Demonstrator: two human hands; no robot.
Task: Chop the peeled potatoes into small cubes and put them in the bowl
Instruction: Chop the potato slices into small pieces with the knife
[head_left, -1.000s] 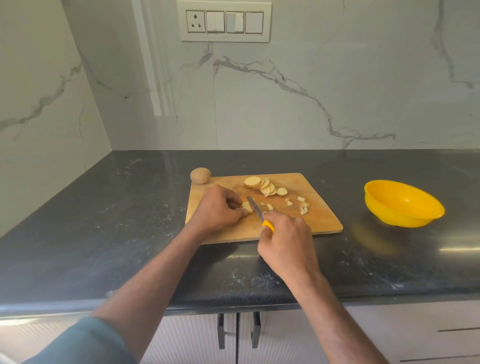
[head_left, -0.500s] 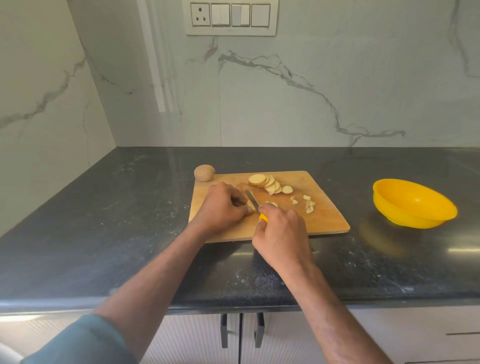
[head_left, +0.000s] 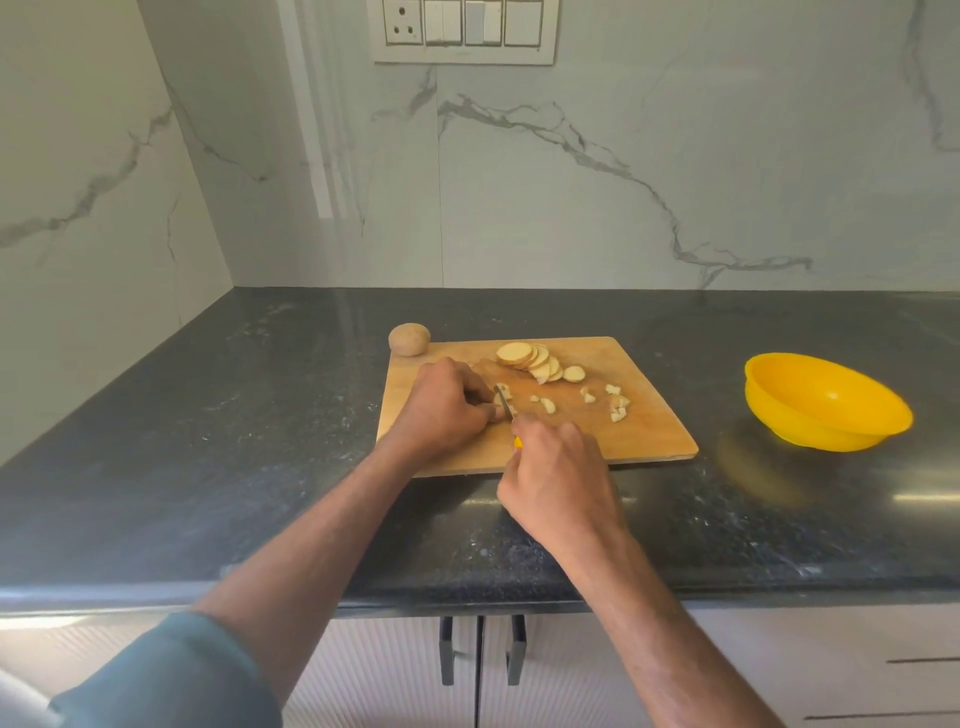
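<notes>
A wooden cutting board (head_left: 649, 441) lies on the dark counter. Round potato slices (head_left: 530, 359) are fanned out at its far side, and several small cut pieces (head_left: 615, 404) lie scattered to the right. My left hand (head_left: 441, 410) curls over a potato slice (head_left: 503, 393) and holds it down on the board. My right hand (head_left: 558, 478) grips a knife (head_left: 503, 402) with a yellow handle, its blade against my left fingertips. A whole potato (head_left: 409, 339) sits at the board's far left corner. The yellow bowl (head_left: 826, 400) stands to the right, with nothing in it.
The dark stone counter (head_left: 234, 441) runs to marble walls at the back and left. A switch panel (head_left: 464, 28) is on the back wall. Cabinet doors with dark handles (head_left: 480, 649) are below the counter edge.
My right hand has moved away from me along the board, so less of the knife blade shows. My left hand keeps its hold on the slice. The camera has shifted slightly.
</notes>
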